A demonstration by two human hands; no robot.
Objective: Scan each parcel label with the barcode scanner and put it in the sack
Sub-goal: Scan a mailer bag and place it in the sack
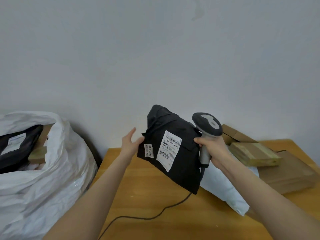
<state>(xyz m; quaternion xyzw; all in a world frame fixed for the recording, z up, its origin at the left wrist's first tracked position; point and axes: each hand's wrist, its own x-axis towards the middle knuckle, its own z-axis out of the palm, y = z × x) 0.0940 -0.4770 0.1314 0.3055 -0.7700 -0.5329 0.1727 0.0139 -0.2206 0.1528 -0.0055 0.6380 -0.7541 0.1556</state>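
Observation:
A black poly parcel (180, 167) with a white shipping label (170, 150) facing me hangs tilted above the wooden table (138, 201). My right hand (213, 149) grips the grey handle of the barcode scanner (207, 125), and its thumb pinches the parcel's right edge against that handle. The scanner head sits above and behind the parcel's top right corner. My left hand (129, 144) is at the parcel's left edge with straight fingers, its thumb touching the edge. The white sack (52, 170) stands open at the left, with parcels inside.
Behind my right arm, a white poly parcel (225, 191) lies on the table. Cardboard boxes (256, 153) are stacked at the right back corner. The scanner's black cable (147, 217) trails across the tabletop towards me. A plain wall stands right behind the table.

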